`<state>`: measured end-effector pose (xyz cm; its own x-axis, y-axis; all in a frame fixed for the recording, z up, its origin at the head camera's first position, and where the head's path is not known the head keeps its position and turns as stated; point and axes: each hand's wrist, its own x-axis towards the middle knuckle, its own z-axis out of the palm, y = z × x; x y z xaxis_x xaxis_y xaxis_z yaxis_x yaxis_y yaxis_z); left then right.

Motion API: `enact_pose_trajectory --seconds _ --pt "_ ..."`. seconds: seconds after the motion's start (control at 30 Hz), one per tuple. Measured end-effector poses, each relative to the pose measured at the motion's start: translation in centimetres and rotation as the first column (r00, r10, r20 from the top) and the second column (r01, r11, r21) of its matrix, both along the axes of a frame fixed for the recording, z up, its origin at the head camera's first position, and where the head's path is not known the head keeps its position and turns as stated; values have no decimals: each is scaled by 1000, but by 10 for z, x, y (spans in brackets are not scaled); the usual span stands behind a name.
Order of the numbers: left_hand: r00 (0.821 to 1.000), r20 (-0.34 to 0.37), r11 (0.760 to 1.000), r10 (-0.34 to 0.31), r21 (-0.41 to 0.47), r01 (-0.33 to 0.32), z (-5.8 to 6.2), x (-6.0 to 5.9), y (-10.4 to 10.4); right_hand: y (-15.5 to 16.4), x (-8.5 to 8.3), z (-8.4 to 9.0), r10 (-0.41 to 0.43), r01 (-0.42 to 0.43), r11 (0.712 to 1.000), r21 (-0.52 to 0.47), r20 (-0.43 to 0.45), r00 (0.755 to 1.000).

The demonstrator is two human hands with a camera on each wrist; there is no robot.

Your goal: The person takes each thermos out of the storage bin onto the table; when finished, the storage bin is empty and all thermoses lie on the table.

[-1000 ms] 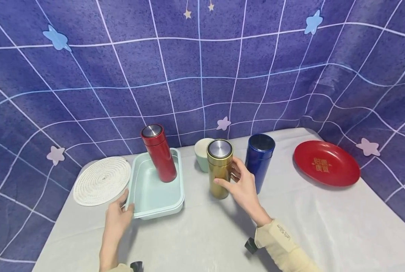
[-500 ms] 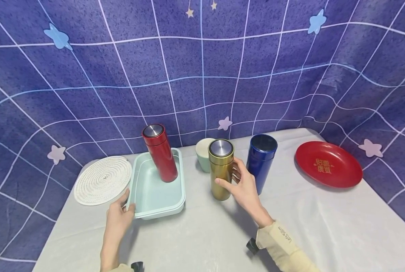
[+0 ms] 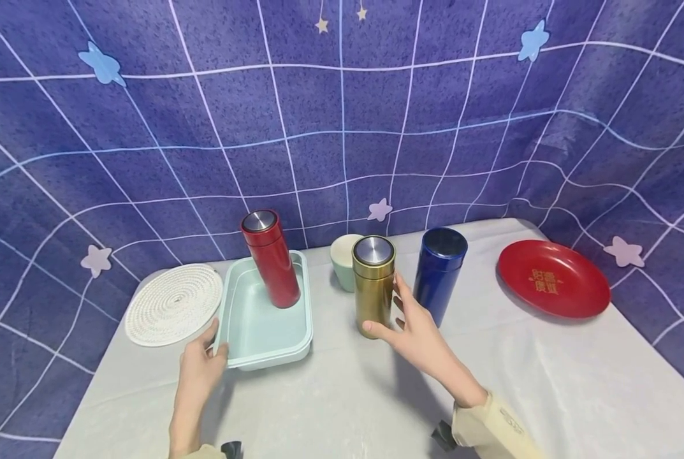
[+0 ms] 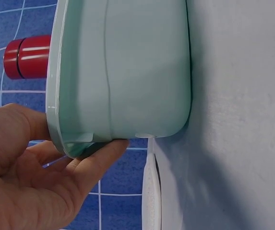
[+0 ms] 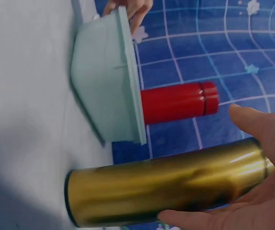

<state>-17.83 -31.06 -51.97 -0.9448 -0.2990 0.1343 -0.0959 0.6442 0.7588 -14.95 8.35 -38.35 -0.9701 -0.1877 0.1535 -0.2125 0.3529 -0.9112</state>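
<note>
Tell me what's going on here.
A person's left hand grips a pale green rectangular plastic tub by its rim; a red cylindrical flask stands inside. Their right hand is spread around a gold cylindrical flask upright on the white-covered table, its thumb apart from it. A dark blue cylindrical flask stands to the right.

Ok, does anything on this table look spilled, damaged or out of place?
No spill or damage shows. The only mild oddity is the red flask standing inside the pale green tub, while the gold flask and blue flask stand on the table. The red flask's lean in the head view is probably lens distortion.
</note>
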Motion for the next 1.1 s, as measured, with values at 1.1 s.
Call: enact_pose_trajectory --seconds 1.1 --pt "991 -119 998 -55 17 57 9 11 6 -96 -22 -11 186 -205 950 -234 -99 977"
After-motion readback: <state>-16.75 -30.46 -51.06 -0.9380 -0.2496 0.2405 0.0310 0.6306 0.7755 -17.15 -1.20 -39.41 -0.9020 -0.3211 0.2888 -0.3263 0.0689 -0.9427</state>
